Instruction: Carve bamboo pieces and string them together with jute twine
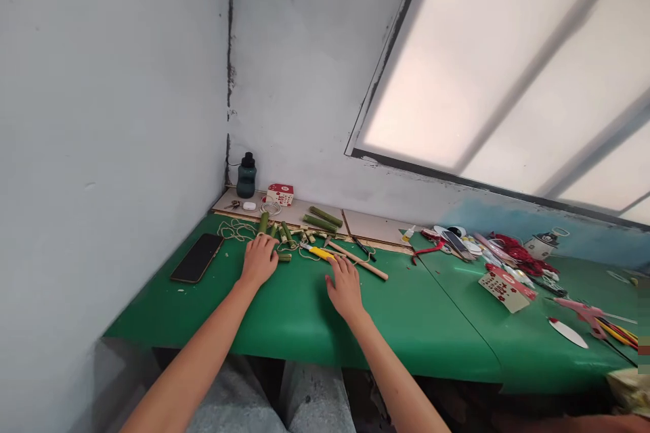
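Both grips were released. The left hand (258, 260) lay flat, fingertips touching the short bamboo pieces (282, 235). The right hand (345, 287) lay flat beside the yellow-handled knife (319, 252) and wooden stick (359, 262) on the green tabletop (406, 325). Judged: selection stage, nothing grasped. Lifting a piece would call for the fingers to close around it.

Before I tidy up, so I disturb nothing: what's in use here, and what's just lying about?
In use: short green bamboo pieces by the left hand; pale twine; yellow-handled knife and wooden stick by the right hand.
Lying about: black phone; dark green bottle; red patterned card.
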{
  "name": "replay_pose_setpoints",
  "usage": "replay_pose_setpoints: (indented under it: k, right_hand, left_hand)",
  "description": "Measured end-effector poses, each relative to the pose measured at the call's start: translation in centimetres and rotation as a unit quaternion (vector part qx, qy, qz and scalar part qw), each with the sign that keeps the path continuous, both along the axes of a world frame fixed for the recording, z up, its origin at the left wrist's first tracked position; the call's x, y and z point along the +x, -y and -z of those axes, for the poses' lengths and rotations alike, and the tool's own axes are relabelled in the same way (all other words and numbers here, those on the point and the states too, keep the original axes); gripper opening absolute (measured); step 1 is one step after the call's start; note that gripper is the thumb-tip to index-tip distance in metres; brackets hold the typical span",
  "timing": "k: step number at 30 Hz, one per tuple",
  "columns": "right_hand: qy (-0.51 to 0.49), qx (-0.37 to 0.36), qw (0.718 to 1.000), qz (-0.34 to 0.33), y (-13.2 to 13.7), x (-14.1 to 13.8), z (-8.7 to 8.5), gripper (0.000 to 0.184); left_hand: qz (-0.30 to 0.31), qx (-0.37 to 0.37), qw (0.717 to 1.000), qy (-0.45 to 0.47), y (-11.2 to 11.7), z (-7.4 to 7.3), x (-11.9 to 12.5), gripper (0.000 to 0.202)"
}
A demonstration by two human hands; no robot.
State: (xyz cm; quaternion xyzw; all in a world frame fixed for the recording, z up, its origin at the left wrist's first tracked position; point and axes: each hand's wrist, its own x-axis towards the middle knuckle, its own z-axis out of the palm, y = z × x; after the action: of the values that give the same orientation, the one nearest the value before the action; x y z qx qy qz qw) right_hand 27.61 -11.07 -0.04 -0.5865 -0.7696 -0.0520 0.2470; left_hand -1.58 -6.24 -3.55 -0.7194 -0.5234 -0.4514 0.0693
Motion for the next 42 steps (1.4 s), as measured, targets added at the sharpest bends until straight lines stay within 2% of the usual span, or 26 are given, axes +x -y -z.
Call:
replay_pose_setpoints:
  k: [3,6,10,16,24,28,35,38,42]
  right_hand:
    - [0.026,-0.005,1.000,0.001,-4.8,-0.8,0.7,0.044]
    - [0.034,-0.007,0.999,0.022,-6.5,-0.8,1.8,0.047]
    - [0.039,-0.011,0.999,0.033,-6.6,-0.4,2.8,0.047]
    - [0.055,0.010,0.998,0.041,-6.3,-0.2,2.8,0.040]
    - [0.065,0.033,0.997,0.013,-6.2,-0.1,2.8,0.035]
    - [0.046,0.040,0.998,0.006,-6.5,-0.1,3.0,0.036]
    - [-0.029,0.042,0.999,0.019,-6.5,-0.2,3.2,0.037]
    - [-0.089,0.048,0.995,0.015,-6.4,-0.1,3.2,0.029]
    - [-0.190,0.059,0.980,-0.008,-6.1,0.0,3.3,0.043]
  left_hand:
    - [0.010,-0.024,0.999,-0.035,0.1,-0.1,0.5,0.031]
    - [0.023,-0.045,0.997,-0.066,0.1,-0.3,0.9,0.017]
    - [0.039,-0.066,0.992,-0.103,0.4,-0.6,1.1,0.014]
    - [0.056,-0.063,0.989,-0.122,1.1,-1.7,0.8,0.017]
    - [0.038,-0.035,0.991,-0.124,1.6,-2.3,0.9,0.015]
    - [0.033,-0.021,0.990,-0.132,1.7,-2.5,0.9,0.020]
    - [0.021,-0.009,0.994,-0.111,1.8,-2.6,0.7,0.026]
    - [0.013,0.001,0.995,-0.097,1.9,-2.6,0.7,0.029]
    - [-0.013,0.019,0.997,-0.069,1.6,-2.2,0.5,0.026]
